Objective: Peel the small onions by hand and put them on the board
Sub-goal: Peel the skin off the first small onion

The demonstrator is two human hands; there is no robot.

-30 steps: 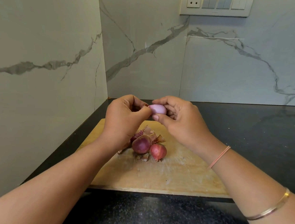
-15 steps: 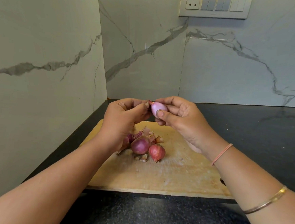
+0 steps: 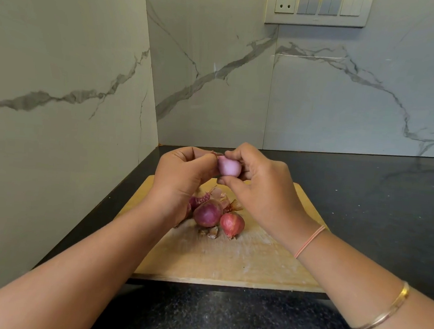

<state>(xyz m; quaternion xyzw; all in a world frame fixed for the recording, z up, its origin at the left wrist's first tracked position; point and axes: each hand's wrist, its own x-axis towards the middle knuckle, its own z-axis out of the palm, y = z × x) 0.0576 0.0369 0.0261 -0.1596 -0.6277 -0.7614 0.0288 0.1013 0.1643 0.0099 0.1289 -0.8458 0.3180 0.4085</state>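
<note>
Black counter [image 3: 363,207], wooden board [image 3: 229,264]: purple onion [image 3: 208,213], red onion [image 3: 232,224], loose skins [image 3: 217,194]. Right hand [image 3: 263,186] pinches peeled onion [image 3: 229,166] above; left hand [image 3: 181,177] pinches skin scrap [image 3: 215,153] at its left end.

A home kitchen, by the look of it: a dark speckled stone bench [image 3: 363,202] runs into a corner of large marble-look wall tiles [image 3: 345,101] veined in grey, with a socket-and-switch plate [image 3: 317,8] set into the wall above. On the bench lies a worn wooden chopping board [image 3: 229,264] carrying small red onions [image 3: 208,213] and scraps of papery skin [image 3: 235,205].
</note>
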